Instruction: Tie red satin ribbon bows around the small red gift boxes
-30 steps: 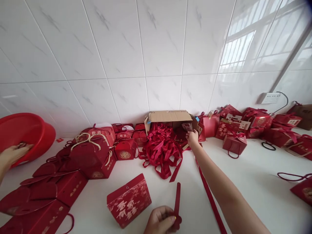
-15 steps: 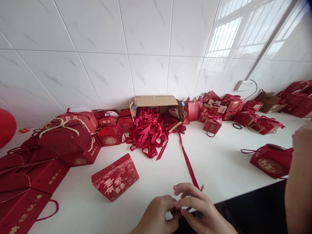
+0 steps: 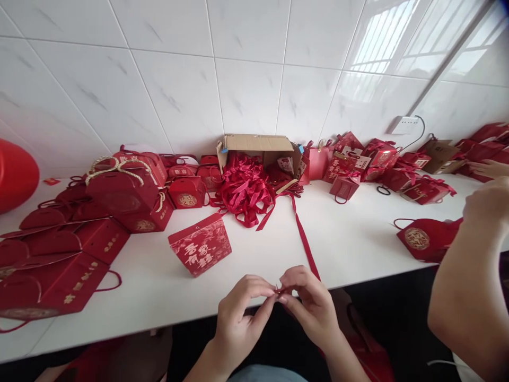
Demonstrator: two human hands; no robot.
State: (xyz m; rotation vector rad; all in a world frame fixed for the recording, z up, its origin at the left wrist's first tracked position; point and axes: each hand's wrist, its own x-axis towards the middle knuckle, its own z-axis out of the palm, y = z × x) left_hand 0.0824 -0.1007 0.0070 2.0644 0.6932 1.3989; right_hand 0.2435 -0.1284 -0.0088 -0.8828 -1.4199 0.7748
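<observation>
My left hand (image 3: 244, 307) and my right hand (image 3: 308, 300) meet at the table's front edge, each pinching a thin dark red ribbon (image 3: 283, 291) between thumb and finger. Beyond my right hand, a long red ribbon strip (image 3: 303, 233) runs back over the table to the heap of red ribbons (image 3: 246, 193). That heap spills from an open cardboard box (image 3: 258, 142) lying against the wall. A red gift box with white characters (image 3: 202, 246) stands tilted on the table, behind and left of my left hand.
Stacked red gift boxes (image 3: 99, 239) fill the left of the white table (image 3: 350, 249). Smaller boxes (image 3: 345, 185) line the back right. At the right, another person's arm (image 3: 469, 286) reaches over a red box (image 3: 421, 240). A red balloon (image 3: 16, 175) is at the far left.
The view has tipped downward. My hands have come closer together at their fingertips, and my right fingers have curled in. The other person's arm now reaches further into view.
</observation>
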